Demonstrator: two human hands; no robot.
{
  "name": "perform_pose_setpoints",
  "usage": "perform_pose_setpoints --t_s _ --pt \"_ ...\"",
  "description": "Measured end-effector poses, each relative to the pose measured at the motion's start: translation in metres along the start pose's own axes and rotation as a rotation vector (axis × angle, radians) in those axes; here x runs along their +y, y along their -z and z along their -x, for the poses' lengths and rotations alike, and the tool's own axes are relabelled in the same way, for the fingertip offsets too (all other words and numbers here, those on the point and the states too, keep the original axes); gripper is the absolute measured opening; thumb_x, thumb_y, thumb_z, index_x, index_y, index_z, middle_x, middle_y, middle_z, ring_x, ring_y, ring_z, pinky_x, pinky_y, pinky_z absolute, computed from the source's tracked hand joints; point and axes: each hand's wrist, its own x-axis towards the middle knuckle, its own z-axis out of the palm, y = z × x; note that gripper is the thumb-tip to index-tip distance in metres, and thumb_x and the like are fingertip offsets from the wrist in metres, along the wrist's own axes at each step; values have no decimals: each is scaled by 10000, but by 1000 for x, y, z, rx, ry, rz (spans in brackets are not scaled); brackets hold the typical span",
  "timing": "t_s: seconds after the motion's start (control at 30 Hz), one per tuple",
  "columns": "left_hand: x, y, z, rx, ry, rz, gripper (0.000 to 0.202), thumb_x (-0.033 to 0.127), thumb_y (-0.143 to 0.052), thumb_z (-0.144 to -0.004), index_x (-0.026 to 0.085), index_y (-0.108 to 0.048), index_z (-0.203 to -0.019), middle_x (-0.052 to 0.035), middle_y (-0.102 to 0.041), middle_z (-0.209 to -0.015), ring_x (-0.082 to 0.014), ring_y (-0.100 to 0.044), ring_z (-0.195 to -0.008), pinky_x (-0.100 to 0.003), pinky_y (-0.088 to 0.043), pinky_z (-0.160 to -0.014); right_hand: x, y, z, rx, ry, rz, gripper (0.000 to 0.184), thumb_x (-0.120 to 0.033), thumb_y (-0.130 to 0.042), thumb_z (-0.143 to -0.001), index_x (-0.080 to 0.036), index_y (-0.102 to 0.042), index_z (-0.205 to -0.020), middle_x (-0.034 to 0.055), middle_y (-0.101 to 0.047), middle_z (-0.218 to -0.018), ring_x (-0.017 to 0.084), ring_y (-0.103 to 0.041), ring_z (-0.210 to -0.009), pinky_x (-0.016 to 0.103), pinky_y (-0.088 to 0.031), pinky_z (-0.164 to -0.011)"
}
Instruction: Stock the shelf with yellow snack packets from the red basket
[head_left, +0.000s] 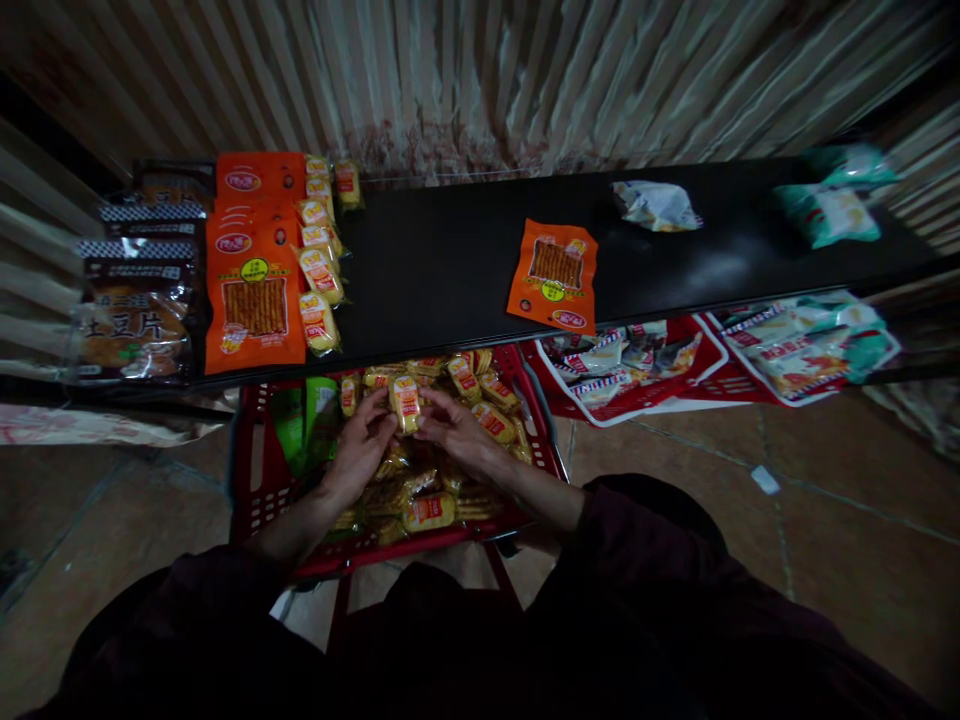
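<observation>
Both hands reach into a red plastic basket [259, 490] full of small yellow snack packets. My left hand [360, 445] and my right hand [454, 430] are closed together on one yellow snack packet [406, 401], held upright above the heap. Above the basket runs a black shelf [450, 260]. On its left end stand a row of the same yellow packets [321, 270], orange snack bags [253, 300] and dark bags [135, 320].
A single orange bag [553, 275] lies mid-shelf, a white packet [656, 205] and green packets [829, 210] further right. Red-and-white trays of packets [637, 365] sit under the shelf at right. Corrugated wall behind; tiled floor below.
</observation>
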Motion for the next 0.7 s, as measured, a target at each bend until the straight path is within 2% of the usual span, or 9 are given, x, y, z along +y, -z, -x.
perform_pose_setpoints --t_s 0.2,0.33,0.53,0.63,0.7 --pt "-2 -2 4 -28 -50 18 596 263 -565 -750 200 -436 -1328 -5 -577 -864 -87 -537 -648 -224 -480 -622 -2 0 6 3 10 65 526 -383 -751 -667 -253 -572 -1145 11 -665 -940 167 -622 -875 340 -501 -829" --pt "-6 -1 5 -62 -60 -6 611 223 -542 -756 199 -406 -1351 -12 -583 -878 -91 -540 -670 -216 -468 -616 -5 0 11 17 10 81 532 -385 -753 -665 -252 -569 -1147 19 -667 -949 176 -621 -883 343 -500 -820" --pt "-5 0 7 -86 -126 -56 604 245 -510 -792 209 -372 -1379 -14 -590 -894 -87 -526 -643 -231 -460 -641 -7 -1 13 17 50 110 559 -405 -740 -668 -248 -548 -1169 22 -659 -957 169 -623 -842 335 -499 -794" --pt "-6 0 9 -72 -133 -67 590 262 -488 -813 202 -363 -1386 -19 -599 -884 -106 -546 -678 -244 -471 -659 -5 -3 14 36 100 149 560 -429 -729 -669 -245 -542 -1163 21 -649 -907 170 -615 -811 322 -500 -753" --pt "-7 0 9 -74 -161 -70 571 300 -479 -830 203 -373 -1383 -38 -623 -945 -126 -580 -737 -253 -481 -675 -5 -5 16 25 137 168 553 -449 -705 -692 -238 -527 -1171 28 -648 -904 176 -619 -810 333 -500 -763"
